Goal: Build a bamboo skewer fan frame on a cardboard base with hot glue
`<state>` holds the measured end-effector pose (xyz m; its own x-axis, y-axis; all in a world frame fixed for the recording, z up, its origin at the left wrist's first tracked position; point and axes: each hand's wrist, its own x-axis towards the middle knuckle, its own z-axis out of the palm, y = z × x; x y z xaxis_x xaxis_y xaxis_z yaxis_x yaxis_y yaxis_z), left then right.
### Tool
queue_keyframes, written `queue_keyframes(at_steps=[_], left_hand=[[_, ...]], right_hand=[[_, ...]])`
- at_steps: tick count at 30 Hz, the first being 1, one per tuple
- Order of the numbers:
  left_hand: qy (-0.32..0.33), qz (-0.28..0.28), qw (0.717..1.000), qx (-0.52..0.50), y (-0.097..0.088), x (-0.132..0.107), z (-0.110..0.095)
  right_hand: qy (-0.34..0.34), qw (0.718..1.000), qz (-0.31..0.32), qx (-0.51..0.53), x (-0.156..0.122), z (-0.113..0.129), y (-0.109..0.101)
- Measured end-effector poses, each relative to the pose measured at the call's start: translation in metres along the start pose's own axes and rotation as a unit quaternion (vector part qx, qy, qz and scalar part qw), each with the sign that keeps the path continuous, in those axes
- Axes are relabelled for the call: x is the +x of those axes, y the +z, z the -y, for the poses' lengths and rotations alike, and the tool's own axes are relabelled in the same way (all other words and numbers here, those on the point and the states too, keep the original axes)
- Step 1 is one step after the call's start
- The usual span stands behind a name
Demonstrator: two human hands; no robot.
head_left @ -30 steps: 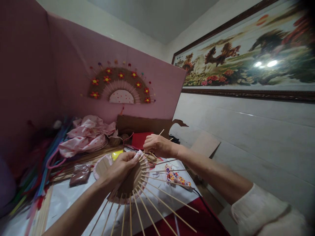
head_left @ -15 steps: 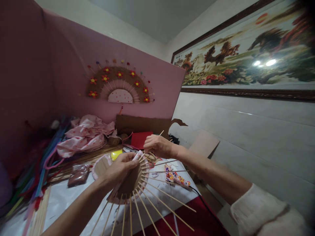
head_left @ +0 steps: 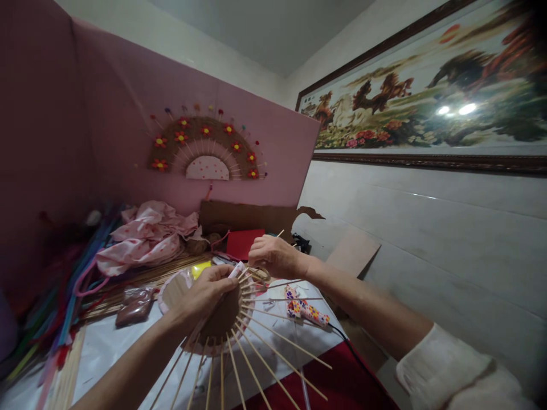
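Bamboo skewers [head_left: 273,336] fan out from a brown cardboard half-disc [head_left: 222,322], which is held up over the white worktop [head_left: 106,347]. Over the last second very little has changed. Both hands keep the same grips, and the half-disc has only drifted slightly left and down. I judge the work to be small fingertip adjustment at the rim, not a shift of the whole piece.

The left hand [head_left: 200,296] is clamped on the half-disc's upper rim, thumb and fingers pinched together. The right hand [head_left: 276,256] is just right of that rim, closed over the ends of the top skewers, with one tip poking out above its knuckles. The two hands nearly touch.

A flower-patterned glue gun [head_left: 305,310] lies on the worktop, right of the half-disc and under the skewers. Crumpled pink cloth [head_left: 145,236] lies behind and to the left of the half-disc. Above that, a finished brown fan with red flowers [head_left: 207,145] is on the pink board [head_left: 106,114].
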<state>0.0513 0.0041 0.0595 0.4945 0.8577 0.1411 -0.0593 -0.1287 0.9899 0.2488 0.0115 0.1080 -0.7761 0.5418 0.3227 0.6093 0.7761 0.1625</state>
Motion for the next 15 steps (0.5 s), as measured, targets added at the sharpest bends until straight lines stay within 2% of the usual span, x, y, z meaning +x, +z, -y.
queue_keyframes(at_steps=[2,4,7,9,11,15], left_hand=[[-0.010,-0.015,1.000,0.008,0.002,-0.003,-0.006],[-0.022,-0.034,0.999,0.016,0.004,-0.006,-0.012],[-0.038,-0.055,0.998,0.015,0.005,-0.007,-0.016],[-0.050,-0.055,0.997,0.014,0.004,-0.006,-0.015],[-0.055,-0.050,0.997,0.012,0.003,-0.005,-0.013],[-0.042,-0.028,0.999,-0.004,0.000,-0.003,-0.010]], right_hand=[[-0.001,0.999,-0.015,0.041,-0.002,-0.003,-0.005],[0.026,0.994,-0.065,0.079,-0.005,-0.007,-0.012],[0.122,0.967,-0.190,0.121,-0.009,-0.014,-0.024],[0.172,0.945,-0.239,0.139,-0.012,-0.017,-0.030],[0.181,0.946,-0.230,0.139,-0.013,-0.017,-0.031],[0.119,0.984,-0.111,0.067,-0.013,-0.007,-0.021]])
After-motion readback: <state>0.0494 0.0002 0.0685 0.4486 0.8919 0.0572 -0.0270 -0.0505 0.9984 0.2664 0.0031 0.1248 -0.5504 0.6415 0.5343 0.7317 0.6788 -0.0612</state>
